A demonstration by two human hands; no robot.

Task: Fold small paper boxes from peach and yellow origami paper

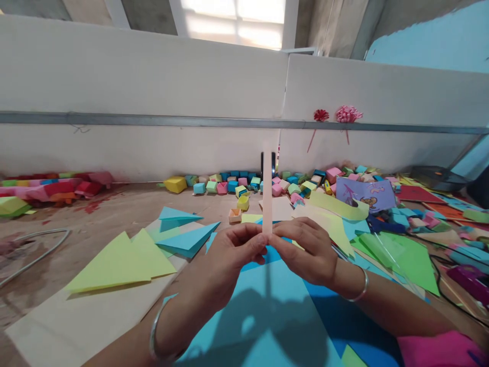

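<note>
A narrow pale peach paper strip (pixel 267 196) stands upright between my hands, its lower end pinched in my fingers. My left hand (pixel 239 247) grips that end between thumb and forefinger. From the other side, my right hand (pixel 307 250) pinches the same end, fingertips close to the left ones. Both hands hover over a light blue paper sheet (pixel 267 316), which carries their shadows. Left of them lie folded yellow paper pieces (pixel 118 265) and blue folded paper pieces (pixel 191 239).
Small folded paper boxes (pixel 231 186) line the wall's foot. A purple printed sheet (pixel 364 193), green paper (pixel 405 257) and a black cable (pixel 439 285) lie to the right. Two paper flowers (pixel 347 114) are on the wall rail (pixel 191 121). A pale cable (pixel 63 244) curves at left.
</note>
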